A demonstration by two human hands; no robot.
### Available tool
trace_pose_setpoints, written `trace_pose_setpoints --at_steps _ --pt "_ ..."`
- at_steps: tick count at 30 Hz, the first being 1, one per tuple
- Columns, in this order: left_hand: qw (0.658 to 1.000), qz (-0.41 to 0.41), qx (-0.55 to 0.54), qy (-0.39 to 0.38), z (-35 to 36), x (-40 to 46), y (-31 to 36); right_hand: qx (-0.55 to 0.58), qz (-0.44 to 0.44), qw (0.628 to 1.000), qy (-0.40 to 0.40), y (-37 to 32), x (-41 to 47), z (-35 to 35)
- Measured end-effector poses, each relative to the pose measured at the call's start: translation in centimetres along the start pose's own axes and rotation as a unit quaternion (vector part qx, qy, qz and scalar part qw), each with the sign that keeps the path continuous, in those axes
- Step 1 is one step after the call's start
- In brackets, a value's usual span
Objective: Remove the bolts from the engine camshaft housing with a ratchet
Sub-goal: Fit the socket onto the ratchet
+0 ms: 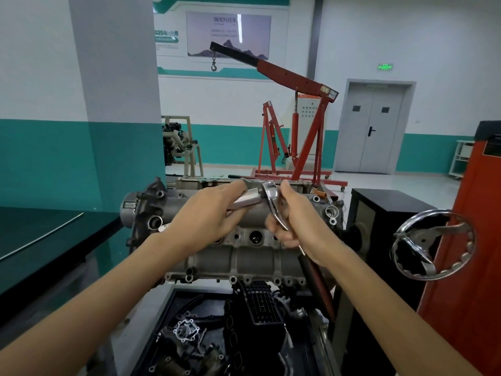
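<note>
Behind our hands we see a workshop with white and teal walls, a red engine crane [295, 104] and a grey double door [375, 126]. Our only view is from the head. We hold both hands above the grey cast-metal camshaft housing [238, 256], which sits on its stand in front of us. Our left hand [206, 215] grips a shiny steel socket [248, 200], and our right hand [296, 221] is closed around the chrome ratchet with dark handle [276, 210]. We judge that we bring the two together to fit the socket before going to the bolts. A chrome handwheel [433, 244] stands at the right. On the wall poster [229, 33] we read only "025"; the green exit sign [385, 67] is too blurred.
</note>
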State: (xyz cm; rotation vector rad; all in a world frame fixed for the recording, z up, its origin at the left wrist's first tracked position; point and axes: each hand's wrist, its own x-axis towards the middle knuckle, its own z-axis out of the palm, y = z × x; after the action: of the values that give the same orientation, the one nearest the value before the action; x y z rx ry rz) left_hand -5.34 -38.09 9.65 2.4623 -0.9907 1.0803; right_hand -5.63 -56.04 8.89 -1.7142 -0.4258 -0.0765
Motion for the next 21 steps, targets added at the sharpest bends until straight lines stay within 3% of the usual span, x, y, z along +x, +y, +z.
trace_pose_setpoints --at_steps 3,9,11,16,21 --pt "1.000 0.007 -0.007 0.021 -0.1 -0.3 -0.5 0.210 0.083 0.969 -0.101 -0.5 0.1 -0.7" --pt "0.999 0.041 -0.025 0.011 0.0 -0.6 -0.9 0.380 0.157 0.882 -0.231 0.7 0.4 -1.1" --pt "0.998 0.053 -0.020 0.009 0.1 -0.7 -1.0 0.392 0.167 0.871 -0.246 1.2 0.3 -1.0" --pt "0.998 0.042 -0.041 0.003 0.4 -0.8 -1.1 0.387 0.180 0.879 -0.215 1.2 0.1 -0.4" --pt "0.993 -0.018 -0.110 -0.025 0.7 -0.3 -1.3 0.312 0.116 0.932 -0.144 0.9 0.3 -0.2"
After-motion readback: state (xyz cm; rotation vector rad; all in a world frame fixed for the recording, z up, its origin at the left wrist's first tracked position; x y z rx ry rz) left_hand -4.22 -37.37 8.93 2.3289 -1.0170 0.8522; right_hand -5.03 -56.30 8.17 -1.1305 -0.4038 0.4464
